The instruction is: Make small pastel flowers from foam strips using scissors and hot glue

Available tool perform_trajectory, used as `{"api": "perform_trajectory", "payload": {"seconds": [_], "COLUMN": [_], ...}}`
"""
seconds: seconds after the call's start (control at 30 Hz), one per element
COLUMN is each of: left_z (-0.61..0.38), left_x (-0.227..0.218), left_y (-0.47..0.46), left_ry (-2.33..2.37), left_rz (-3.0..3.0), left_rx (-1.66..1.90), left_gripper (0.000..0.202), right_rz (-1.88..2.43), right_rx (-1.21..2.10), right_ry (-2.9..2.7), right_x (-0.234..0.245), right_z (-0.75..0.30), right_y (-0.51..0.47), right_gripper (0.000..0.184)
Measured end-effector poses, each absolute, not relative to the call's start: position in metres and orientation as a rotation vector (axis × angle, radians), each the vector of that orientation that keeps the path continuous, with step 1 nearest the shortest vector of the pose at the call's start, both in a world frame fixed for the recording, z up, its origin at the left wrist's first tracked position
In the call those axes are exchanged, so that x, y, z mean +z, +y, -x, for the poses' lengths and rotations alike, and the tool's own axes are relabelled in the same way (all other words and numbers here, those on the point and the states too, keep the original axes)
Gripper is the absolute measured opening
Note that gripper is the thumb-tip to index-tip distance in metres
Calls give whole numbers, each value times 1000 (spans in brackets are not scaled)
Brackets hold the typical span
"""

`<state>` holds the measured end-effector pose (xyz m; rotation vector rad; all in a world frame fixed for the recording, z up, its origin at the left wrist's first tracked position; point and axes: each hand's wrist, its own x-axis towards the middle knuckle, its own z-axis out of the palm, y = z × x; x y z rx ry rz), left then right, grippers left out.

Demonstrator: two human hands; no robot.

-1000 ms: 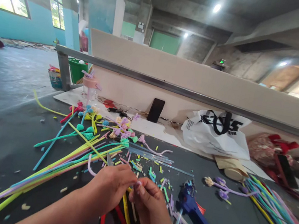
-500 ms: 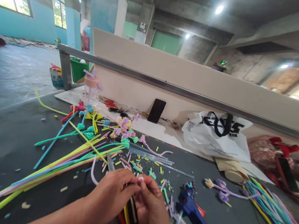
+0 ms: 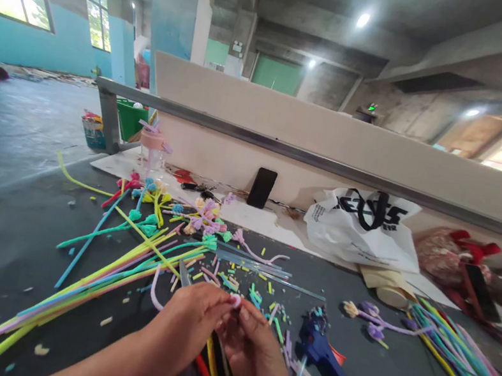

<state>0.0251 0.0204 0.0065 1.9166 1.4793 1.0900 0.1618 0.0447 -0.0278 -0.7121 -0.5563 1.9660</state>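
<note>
My left hand (image 3: 192,317) and my right hand (image 3: 254,347) meet fingertip to fingertip low in the middle of the view. Both pinch a small pale pink-lilac fuzzy piece (image 3: 236,302), which shows between the fingertips; most of it is hidden. A lilac chenille stem (image 3: 156,291) curves out beside my left hand; whether it joins the pinched piece I cannot tell. Beneath the hands lie scissors with red and yellow handles (image 3: 209,372), their blade tip (image 3: 182,272) pointing away past my left hand. Cut bits of chenille stem (image 3: 278,326) are scattered just beyond my fingers.
A blue glue gun (image 3: 335,371) lies to the right. Long chenille stems (image 3: 89,279) spread at left, and another bundle (image 3: 463,361) lies far right. Fuzzy flower pieces (image 3: 204,215), clear glue sticks (image 3: 257,263), a phone (image 3: 262,188) and a white bag (image 3: 362,230) are farther back.
My fingers have shifted slightly around the small piece, and more of it shows. The right fingertips have moved a little. Everything else on the table stays put.
</note>
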Motion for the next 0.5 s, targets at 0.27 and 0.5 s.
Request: {"api": "perform_trajectory", "payload": {"seconds": [0.27,0.5], "left_z": [-25,-25], "left_x": [-2,1], "left_y": [24,32], "left_ry": [1670,1360], "left_rz": [-1839,-1185], "left_rx": [1089,963], "left_gripper": [29,26], "right_rz": [833,962], "right_rx": [1557,152], "right_ry": [-1141,-2102], "right_x": [-33,-31], "right_z": [-157,-174], "right_y": [44,48], "right_gripper": [26,27]}}
